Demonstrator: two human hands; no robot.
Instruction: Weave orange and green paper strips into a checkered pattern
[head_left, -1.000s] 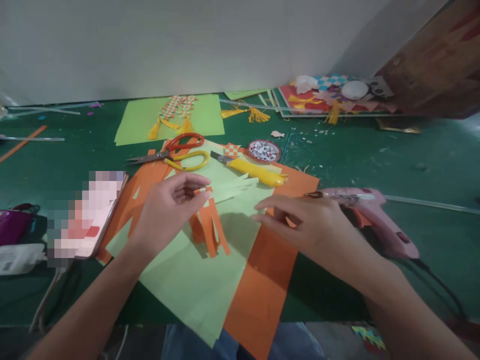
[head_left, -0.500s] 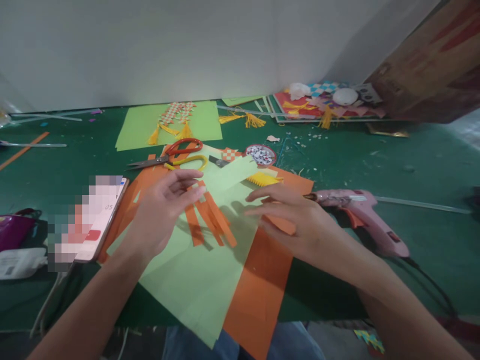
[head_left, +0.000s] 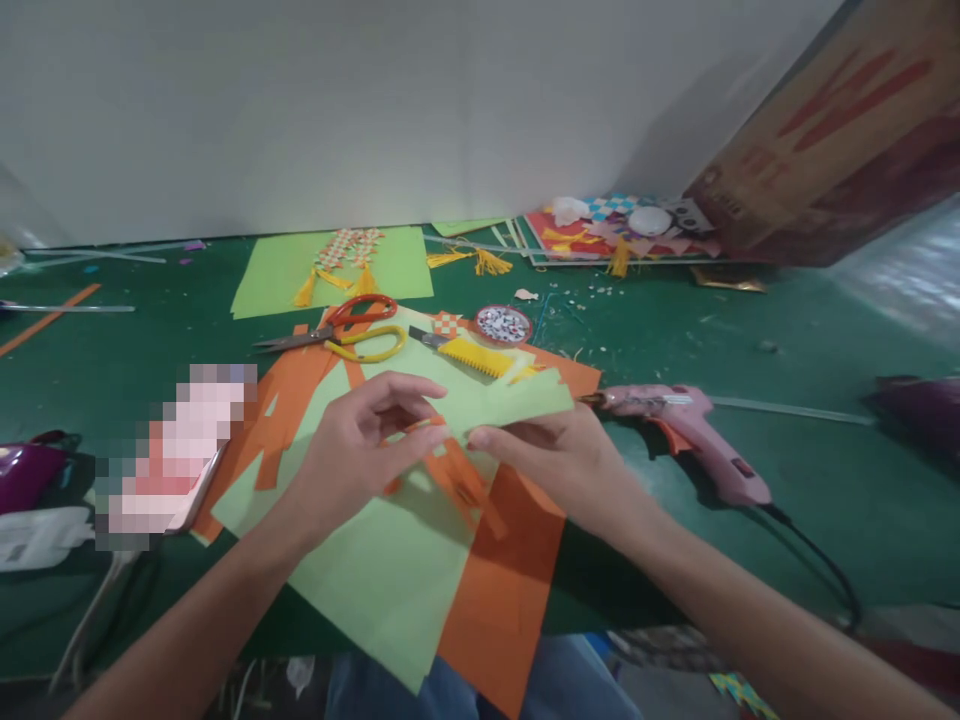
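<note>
My left hand (head_left: pixel 367 445) pinches a small bunch of orange paper strips (head_left: pixel 459 478) that fan out below its fingertips. Light green paper strips (head_left: pixel 529 398) are gripped between the thumb and fingers of my right hand (head_left: pixel 562 455), close beside the left fingertips. Under both hands lies a large light green sheet (head_left: pixel 352 570), overlapping an orange sheet (head_left: pixel 499 590). Just beyond the hands rest scissors (head_left: pixel 328 335) with one red and one yellow handle, and a yellow craft knife (head_left: pixel 476 357) with its blade pointing left.
To the right lies a pink glue gun (head_left: pixel 724 450) with a clear stick in its back. A phone (head_left: pixel 202 450) and a white charger (head_left: pixel 45 538) are at left. Behind are a dish of small white-and-dark pieces (head_left: pixel 504 323), a green card (head_left: pixel 277 270) with tasselled weaving, and a cardboard box (head_left: pixel 825 170).
My right hand has picked up the light green strips lying by the craft knife and brought them near my left hand. The left hand still holds the orange strips.
</note>
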